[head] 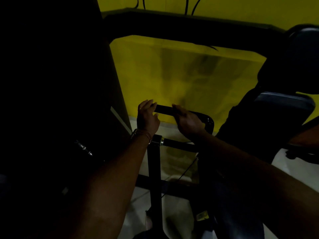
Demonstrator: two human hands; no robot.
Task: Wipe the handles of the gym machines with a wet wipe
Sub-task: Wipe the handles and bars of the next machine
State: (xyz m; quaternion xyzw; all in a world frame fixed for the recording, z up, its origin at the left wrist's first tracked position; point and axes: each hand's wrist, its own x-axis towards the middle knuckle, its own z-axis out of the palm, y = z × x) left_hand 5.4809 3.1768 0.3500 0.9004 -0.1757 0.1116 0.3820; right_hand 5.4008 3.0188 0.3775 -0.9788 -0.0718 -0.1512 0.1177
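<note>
wiping step: left hand [148,116] pinches the handle [164,109] end at nine o'clock, right hand [187,120] curled around it; no wipe visible. next, probably slide along the bar.

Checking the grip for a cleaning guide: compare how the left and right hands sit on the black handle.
The left hand holds the handle at its free end, while the right hand holds nearer the bend. The left wrist wears bands; the right is bare. Both curl their fingers round the handle. No wipe is visible.
</note>
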